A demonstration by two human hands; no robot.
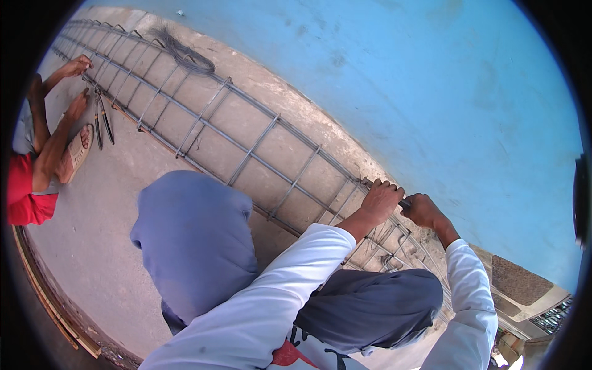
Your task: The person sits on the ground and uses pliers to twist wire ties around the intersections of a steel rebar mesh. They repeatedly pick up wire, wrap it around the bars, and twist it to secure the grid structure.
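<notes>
A long cage of steel rebar (249, 152), longitudinal bars with square stirrups, runs from the far left to the lower right past my knees. At its far top bar, my left hand (382, 201) is closed on what look like pincers (404, 203). My right hand (425, 211) grips the dark handle end of the same tool, just right of the left hand. The tool's head is mostly hidden by my left fingers, close against a stirrup corner. Whether its jaws hold a tie wire is too small to tell.
A bundle of thin tie wire (185, 54) lies across the cage's far end. At the left, another person's hands (78, 65) work at the cage, with dark-handled pincers (102, 120) on the floor beside their sandal. A blue wall (444, 92) rises behind the cage.
</notes>
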